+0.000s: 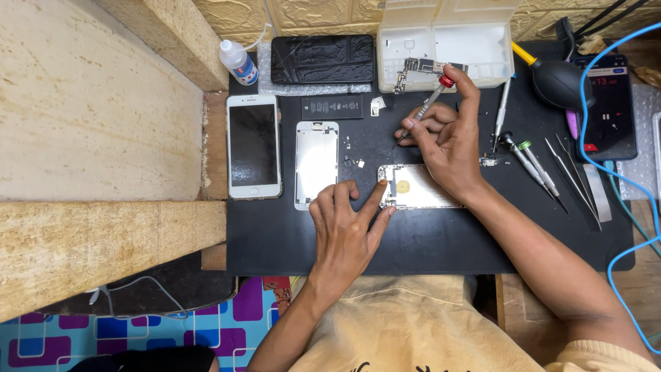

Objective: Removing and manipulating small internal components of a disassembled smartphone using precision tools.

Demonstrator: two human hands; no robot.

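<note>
Here, right hand (pixel 451 141) pinching screwdriver (pixel 425 107), left fingers (pixel 375 201) on phone frame (pixel 423 187)

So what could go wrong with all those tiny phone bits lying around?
The little loose parts lie right beside the left hand, so a nudge might scatter or lose them. The right hand holds a screwdriver by its tip end above the open phone frame; a slip might scratch something. The circuit board rests half on the plastic box edge and could maybe slide off.

Red-capped screwdriver (pixel 428 103), tilted, tip down; opened phone housing (pixel 421 187), flat on black mat
</note>
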